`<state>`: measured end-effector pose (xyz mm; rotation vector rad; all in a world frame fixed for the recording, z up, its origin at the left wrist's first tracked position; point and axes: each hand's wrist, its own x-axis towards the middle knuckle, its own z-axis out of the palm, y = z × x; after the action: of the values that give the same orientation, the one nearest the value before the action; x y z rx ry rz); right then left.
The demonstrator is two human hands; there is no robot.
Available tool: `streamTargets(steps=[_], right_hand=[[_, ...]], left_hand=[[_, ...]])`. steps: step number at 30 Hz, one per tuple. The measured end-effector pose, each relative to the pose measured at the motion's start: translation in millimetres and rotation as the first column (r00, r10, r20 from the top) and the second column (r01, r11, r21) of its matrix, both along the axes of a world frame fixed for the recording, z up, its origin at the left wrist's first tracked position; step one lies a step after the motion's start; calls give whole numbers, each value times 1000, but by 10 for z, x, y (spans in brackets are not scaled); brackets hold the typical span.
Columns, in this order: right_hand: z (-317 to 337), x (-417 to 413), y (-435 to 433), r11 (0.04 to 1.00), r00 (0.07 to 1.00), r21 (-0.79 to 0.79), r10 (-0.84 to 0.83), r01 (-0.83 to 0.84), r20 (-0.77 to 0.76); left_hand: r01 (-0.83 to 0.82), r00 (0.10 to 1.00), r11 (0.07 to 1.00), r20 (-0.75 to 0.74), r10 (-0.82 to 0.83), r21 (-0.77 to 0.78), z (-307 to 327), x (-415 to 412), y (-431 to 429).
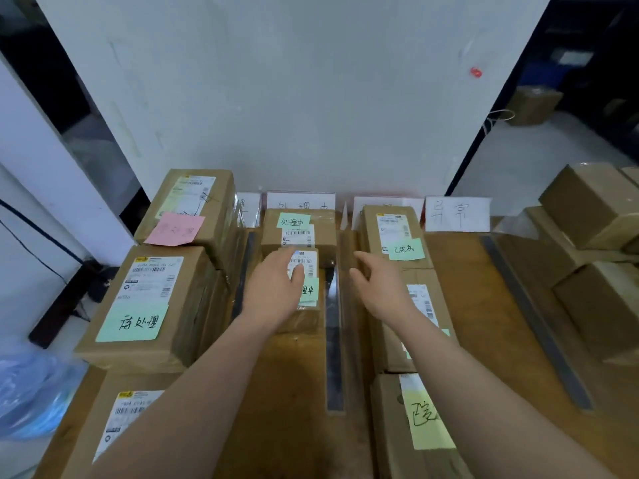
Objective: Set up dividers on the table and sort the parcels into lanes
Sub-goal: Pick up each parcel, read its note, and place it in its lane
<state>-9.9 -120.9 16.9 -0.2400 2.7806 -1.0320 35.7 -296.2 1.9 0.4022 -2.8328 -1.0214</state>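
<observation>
— On the counter (460, 271), how far has the sorting got?
— Well along, it seems. Dividers (333, 340) stand lengthwise, lane signs (457, 213) line the wall end, and three lanes hold labelled boxes. The lane under the right-most sign looks bare; unsorted cartons (594, 205) wait on the right.
— And the small parcel (304, 288)?
— Second lane, against another box, long axis along the lane, pointing at the wall. The left hand (276, 292) lies flat on it, fingers loosely spread; the right hand (380, 288) hovers open beside it, gripping nothing.
</observation>
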Motion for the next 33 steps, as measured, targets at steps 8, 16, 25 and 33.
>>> streamTargets(steps=[8, 16, 25, 33], right_hand=[[579, 328, 975, 990, 978, 108, -64, 86, -197], [777, 738, 2427, 945, 932, 177, -218, 276, -291], [928, 1049, 4190, 898, 909, 260, -268, 356, -321], [858, 984, 5257, 874, 898, 257, -343, 413, -275]], left_hand=[[204, 961, 944, -132, -244, -259, 582, -15, 876], [367, 887, 870, -159, -434, -331, 806, 4, 2218], [460, 812, 810, -198, -550, -364, 934, 91, 4011], [496, 785, 773, -176, -594, -396, 886, -54, 5047]])
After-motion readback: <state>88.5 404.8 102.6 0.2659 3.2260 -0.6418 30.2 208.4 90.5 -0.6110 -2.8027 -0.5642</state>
